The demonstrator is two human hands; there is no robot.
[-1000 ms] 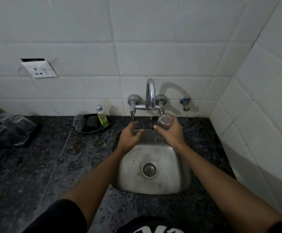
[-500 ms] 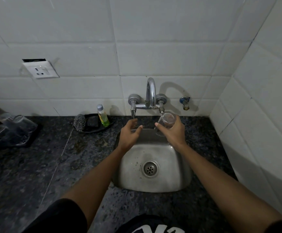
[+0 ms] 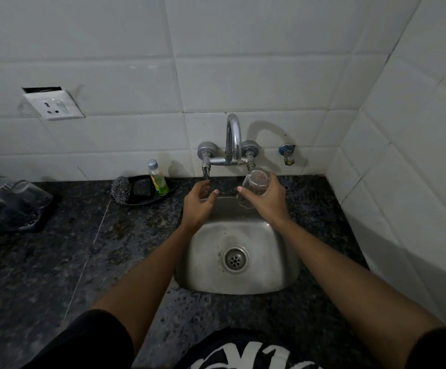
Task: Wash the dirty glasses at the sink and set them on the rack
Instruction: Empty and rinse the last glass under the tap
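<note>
Glass (image 3: 255, 186) in right hand (image 3: 267, 202) — over sink (image 3: 243, 280).

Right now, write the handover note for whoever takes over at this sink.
Right hand: grip closed around a clear glass, held tilted over the back of the sink, below the tap.
Left hand: open, empty, fingers just under the tap's left handle.
No running water that I can make out.
Rack, far left on the counter: several glasses on it, upside down.
Left: finish this glass, then set it on the rack. No other dirty glasses in view.
</note>
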